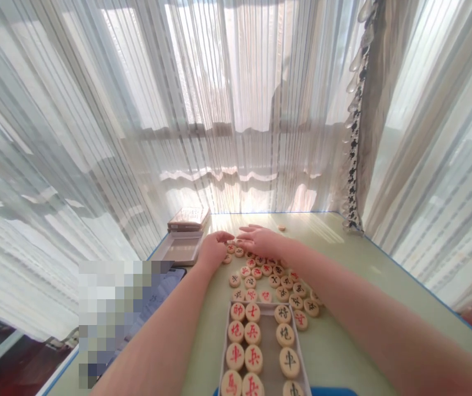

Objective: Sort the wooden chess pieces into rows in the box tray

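Note:
Round wooden chess pieces (269,278) with red and black characters lie scattered on a pale green table (343,330). My left hand (213,250) reaches to the far end of the pile, its fingers curled over pieces there. My right hand (258,239) lies next to it with fingers stretched flat above the pieces. A shallow grey box (297,352) near me holds several pieces in rows, red ones (244,344) on the left and black ones (285,344) on the right.
An open box tray (182,248) and a stacked lid or board (189,218) sit at the table's far left. One stray piece (281,227) lies at the far edge. Sheer curtains (219,110) surround the table. A phone (157,291) lies at the left.

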The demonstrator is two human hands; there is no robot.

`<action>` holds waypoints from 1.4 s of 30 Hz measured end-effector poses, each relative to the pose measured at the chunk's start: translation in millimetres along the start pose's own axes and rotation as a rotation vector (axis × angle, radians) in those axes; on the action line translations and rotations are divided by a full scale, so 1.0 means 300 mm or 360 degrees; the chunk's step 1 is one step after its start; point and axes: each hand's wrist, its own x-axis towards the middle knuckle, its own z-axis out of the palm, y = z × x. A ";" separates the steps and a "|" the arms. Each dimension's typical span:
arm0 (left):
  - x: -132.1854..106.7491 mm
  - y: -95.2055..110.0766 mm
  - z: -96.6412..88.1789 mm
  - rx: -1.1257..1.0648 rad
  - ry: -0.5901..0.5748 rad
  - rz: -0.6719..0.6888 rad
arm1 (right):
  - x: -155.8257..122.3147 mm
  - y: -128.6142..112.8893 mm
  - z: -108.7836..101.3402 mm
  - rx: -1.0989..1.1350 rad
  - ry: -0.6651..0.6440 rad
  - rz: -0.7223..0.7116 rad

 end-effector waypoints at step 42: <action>-0.140 0.189 -0.086 0.1192 -0.0439 -0.0147 | -0.009 0.049 -0.026 -0.0155 -0.0090 0.0200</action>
